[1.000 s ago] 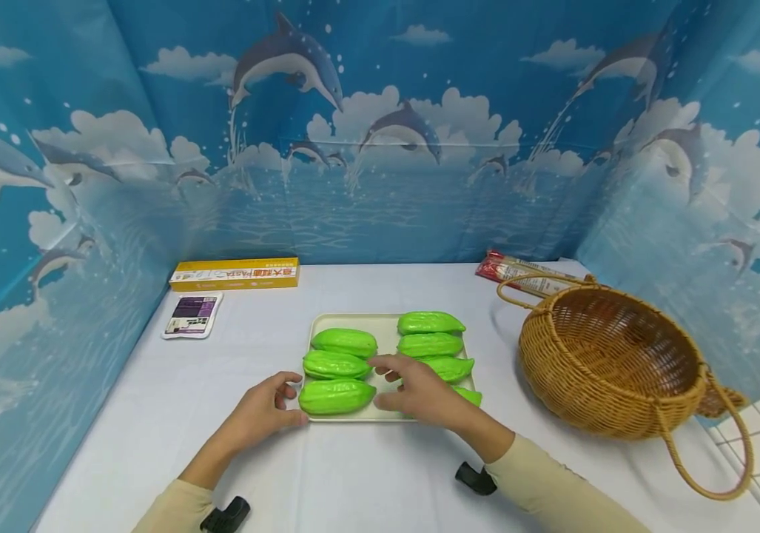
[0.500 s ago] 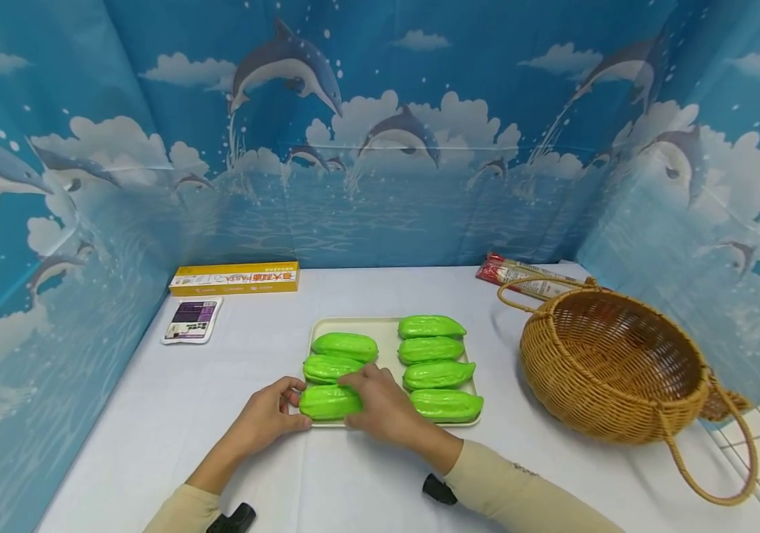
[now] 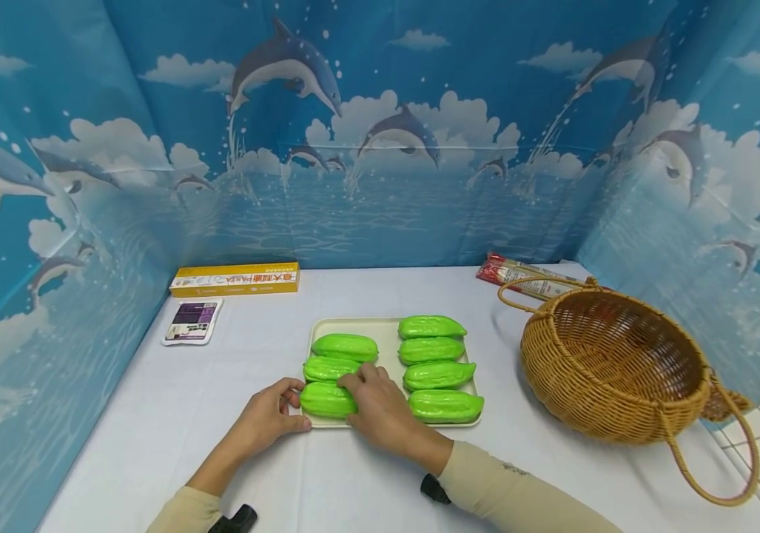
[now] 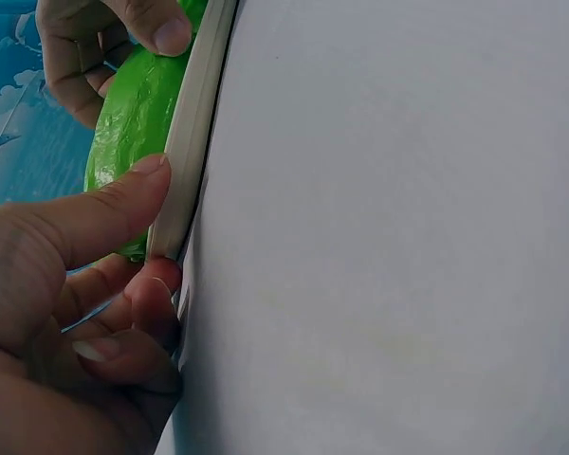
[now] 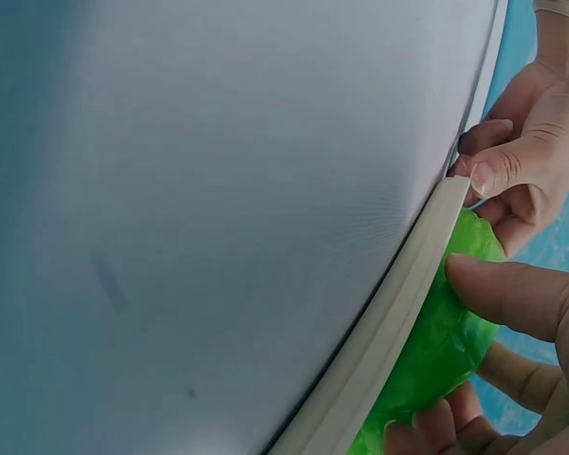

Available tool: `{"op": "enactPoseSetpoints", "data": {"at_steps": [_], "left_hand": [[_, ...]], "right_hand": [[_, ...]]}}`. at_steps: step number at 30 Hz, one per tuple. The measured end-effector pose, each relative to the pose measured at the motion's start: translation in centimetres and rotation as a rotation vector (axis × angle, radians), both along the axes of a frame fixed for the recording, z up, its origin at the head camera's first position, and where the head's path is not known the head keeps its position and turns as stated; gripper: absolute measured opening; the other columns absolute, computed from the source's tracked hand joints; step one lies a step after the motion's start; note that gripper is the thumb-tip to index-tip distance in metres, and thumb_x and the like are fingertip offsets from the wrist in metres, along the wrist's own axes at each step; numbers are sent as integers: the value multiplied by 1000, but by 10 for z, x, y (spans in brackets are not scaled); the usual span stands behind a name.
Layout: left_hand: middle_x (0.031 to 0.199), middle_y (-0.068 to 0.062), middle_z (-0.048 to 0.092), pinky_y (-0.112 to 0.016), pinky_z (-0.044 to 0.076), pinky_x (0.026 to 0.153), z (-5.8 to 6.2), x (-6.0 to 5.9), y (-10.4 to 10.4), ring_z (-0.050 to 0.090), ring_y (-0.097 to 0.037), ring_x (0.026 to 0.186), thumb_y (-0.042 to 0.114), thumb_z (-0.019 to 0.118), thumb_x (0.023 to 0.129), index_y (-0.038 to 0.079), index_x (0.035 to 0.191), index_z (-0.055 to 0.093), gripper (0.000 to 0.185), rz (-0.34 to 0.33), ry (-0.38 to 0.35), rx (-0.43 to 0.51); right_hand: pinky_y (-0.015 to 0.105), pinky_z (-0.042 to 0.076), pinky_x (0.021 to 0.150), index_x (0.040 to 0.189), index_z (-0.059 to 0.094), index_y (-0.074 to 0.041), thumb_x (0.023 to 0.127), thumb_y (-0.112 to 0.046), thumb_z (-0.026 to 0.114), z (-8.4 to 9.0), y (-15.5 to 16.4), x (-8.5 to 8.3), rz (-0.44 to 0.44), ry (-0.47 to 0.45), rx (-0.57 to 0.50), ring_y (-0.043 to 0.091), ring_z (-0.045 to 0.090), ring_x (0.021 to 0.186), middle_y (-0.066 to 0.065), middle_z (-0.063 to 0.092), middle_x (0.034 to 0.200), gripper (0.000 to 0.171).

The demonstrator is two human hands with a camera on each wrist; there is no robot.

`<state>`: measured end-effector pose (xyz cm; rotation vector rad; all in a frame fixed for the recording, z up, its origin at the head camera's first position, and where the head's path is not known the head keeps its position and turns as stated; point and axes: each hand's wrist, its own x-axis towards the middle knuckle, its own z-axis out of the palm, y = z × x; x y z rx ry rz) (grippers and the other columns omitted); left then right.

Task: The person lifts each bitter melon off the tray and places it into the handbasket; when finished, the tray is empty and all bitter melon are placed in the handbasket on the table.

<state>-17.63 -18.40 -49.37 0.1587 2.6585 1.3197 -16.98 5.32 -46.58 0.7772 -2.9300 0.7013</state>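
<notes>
A cream tray (image 3: pixel 389 326) bears two columns of glossy green, ribbed bitter melons, three on the left and several on the right. My right hand (image 3: pixel 380 407) grips the right end of the front-left bitter melon (image 3: pixel 326 400), thumb on its near side and fingers over its far side. That melon still lies in the tray. At the tray's front-left corner, my left hand (image 3: pixel 269 418) holds the rim. Its thumb (image 4: pixel 123 209) presses the front rim in the left wrist view, with curled fingers around the side. The melon's right end is hidden under my right hand.
A wicker basket (image 3: pixel 553 370) with loop handles stands at the right. Behind it lies a red-and-clear packet (image 3: pixel 519 274). At the back left are a yellow pasta box (image 3: pixel 235 279) and a small purple-and-white pack (image 3: pixel 193 321). A white cloth covers the table.
My right hand has moved left and toward me from the tray's middle and taken hold of the front-left bitter melon. My left hand has stayed at the tray's corner.
</notes>
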Motion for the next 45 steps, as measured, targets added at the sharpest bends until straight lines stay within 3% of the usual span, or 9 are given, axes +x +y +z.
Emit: {"op": "enactPoseSetpoints", "data": {"at_steps": [12,20,26,35,41,45], "left_hand": [[93,1,61,-26,42,61,-2,0,1,51,-15,74,13,92,72,8,123,64,58,2,12,-6],[93,0,62,-27,44,64,-2,1,0,54,-15,76,14,90,75,7,122,65,54,17,7,19],[92,0,62,-26,44,64,-4,2,1,53,-14,75,15,89,76,9,112,65,43,26,8,17],[89,1,62,-26,45,64,-1,3,5,53,-14,75,15,89,77,10,108,67,37,29,27,-6],[85,3,61,-26,43,63,-1,3,5,52,-14,71,16,89,78,11,109,68,38,30,48,-30],[83,3,61,-26,43,62,-3,4,4,52,-13,69,16,89,77,11,109,69,38,37,54,-30]], "right_hand": [[25,40,70,128,67,-14,82,-12,81,6,3,1,10,-45,-33,15,45,89,0,54,108,48],[30,46,78,129,67,-15,80,-16,83,14,8,1,-6,-90,-51,17,50,98,0,56,114,51],[33,49,83,129,67,-13,81,-18,84,20,14,0,-3,-136,-77,18,52,102,0,56,117,52],[44,50,97,132,63,-9,83,-15,81,43,40,-7,33,-248,-181,21,57,115,5,61,127,52],[38,53,86,132,61,-9,85,-16,83,66,64,-12,23,-360,-258,20,61,107,3,64,125,52],[35,53,85,130,62,-12,88,-23,82,82,81,-11,18,-379,-279,21,62,105,-1,65,120,48]]}}
